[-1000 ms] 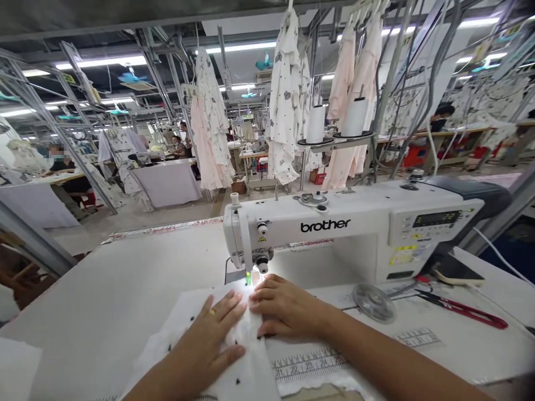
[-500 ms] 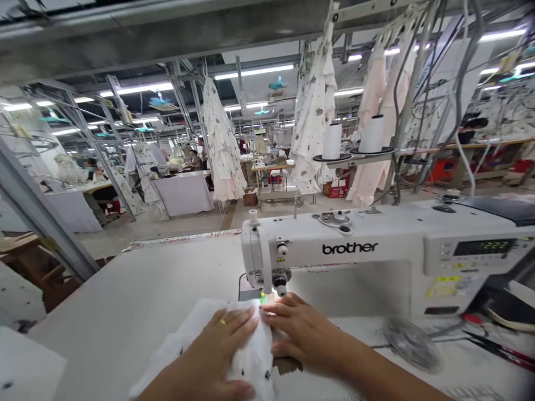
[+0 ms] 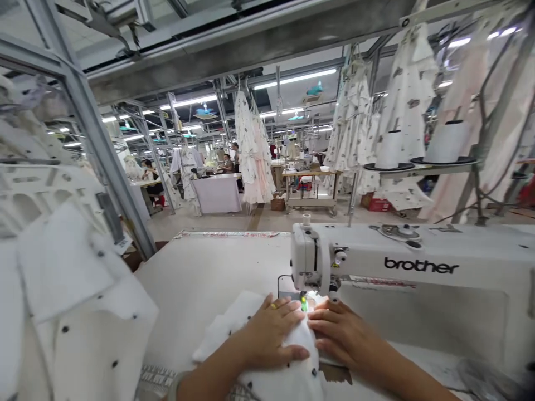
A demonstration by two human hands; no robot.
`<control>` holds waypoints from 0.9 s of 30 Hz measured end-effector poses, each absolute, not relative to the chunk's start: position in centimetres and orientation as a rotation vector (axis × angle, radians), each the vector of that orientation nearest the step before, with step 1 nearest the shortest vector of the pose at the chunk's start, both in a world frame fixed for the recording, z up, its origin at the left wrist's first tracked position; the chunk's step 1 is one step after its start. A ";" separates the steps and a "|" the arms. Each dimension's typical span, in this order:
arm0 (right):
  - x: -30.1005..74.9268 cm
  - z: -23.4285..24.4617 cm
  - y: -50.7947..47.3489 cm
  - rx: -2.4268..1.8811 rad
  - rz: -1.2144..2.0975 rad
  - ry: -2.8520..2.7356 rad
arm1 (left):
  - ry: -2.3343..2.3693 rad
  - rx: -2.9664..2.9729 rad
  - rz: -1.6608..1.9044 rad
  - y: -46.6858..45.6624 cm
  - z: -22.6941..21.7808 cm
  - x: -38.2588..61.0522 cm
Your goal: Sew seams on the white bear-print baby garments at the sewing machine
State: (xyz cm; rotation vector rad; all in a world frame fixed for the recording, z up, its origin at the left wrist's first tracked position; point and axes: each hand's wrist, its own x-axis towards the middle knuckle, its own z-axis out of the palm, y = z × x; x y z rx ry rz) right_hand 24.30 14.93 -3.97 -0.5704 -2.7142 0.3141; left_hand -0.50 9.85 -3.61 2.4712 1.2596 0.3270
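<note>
My left hand [image 3: 267, 331], with a yellow ring on one finger, lies spread on a white cloth piece with dark motifs [image 3: 295, 384]. My right hand [image 3: 345, 334] rests with fingers stretched along the cloth's right edge, just right of the presser foot. The cloth's far end reaches under the needle area of a white Brother sewing machine [image 3: 359, 267]; a green glow [image 3: 304, 303] shows there. The stitching point itself is too small and bright to make out.
White printed garment pieces [image 3: 96, 328] hang over a white rack [image 3: 50, 189] at left, beside a metal post [image 3: 104, 150]. Thread cones [image 3: 389, 149] stand behind the machine. Printed garments [image 3: 251, 150] hang beyond the sewing table [image 3: 200, 262]; people sit farther back.
The view has swung left, so machine and hands appear farther right and the garment rack has come into view. Both hands remain on the cloth by the needle.
</note>
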 end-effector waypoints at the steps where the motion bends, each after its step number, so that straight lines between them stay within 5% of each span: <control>1: 24.4 -4.1 15.0 -0.559 0.306 -2.724 | 1.263 2.496 0.335 10.0 -3.8 -0.5; 12: 25.3 -4.8 15.4 -0.509 0.243 -2.802 | 1.698 2.603 0.816 4.1 -1.1 -3.7; 16: 25.1 -5.0 15.4 -0.506 0.220 -2.783 | 2.789 1.968 1.569 -3.0 -2.9 -9.2; 18: 25.0 -5.1 15.5 -0.507 0.195 -2.795 | 3.188 1.301 1.413 -7.0 -4.2 -12.4; 22: 25.0 -5.6 15.8 -0.500 0.190 -2.797 | 2.812 0.836 1.160 -15.3 -5.7 -18.7; 27: 25.1 -6.4 16.3 -0.477 0.208 -2.788 | 2.487 0.685 1.533 -23.6 -7.1 -24.5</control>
